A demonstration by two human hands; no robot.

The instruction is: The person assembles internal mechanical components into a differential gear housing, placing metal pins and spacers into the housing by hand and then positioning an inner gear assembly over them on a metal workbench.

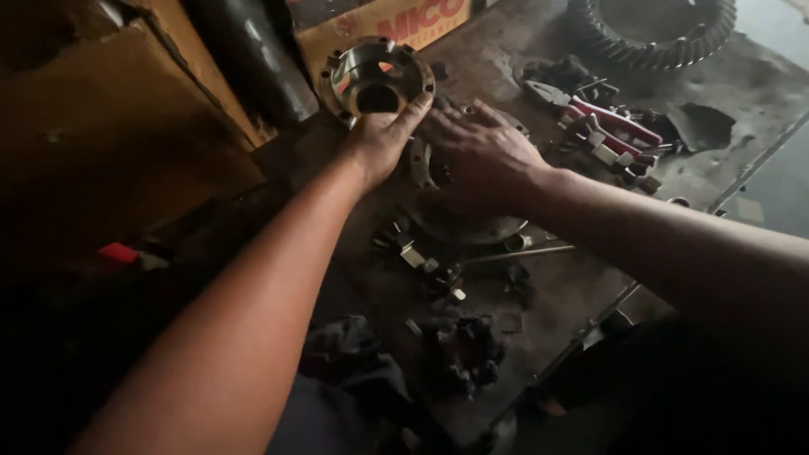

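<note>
Flanged steel hub (377,77) tilts under the left hand (383,139), fingers spread along its rim; right hand (480,156) lies splayed on a round housing (472,223), best held steady.

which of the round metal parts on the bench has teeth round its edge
The large dark ring gear at the far right corner; the shiny flange by the left hand shows bolt holes instead.

I'm looking down into a mechanic's workshop, dim and grimy. The metal workbench (581,291) is stained dark with oil and strewn with loose bolts (413,254) and greasy rags (463,345). A shiny flanged steel hub (377,77) stands near a big toothed ring gear (653,34), with red-handled pliers (611,125) among small parts and a cardboard box (383,25) behind.
</note>
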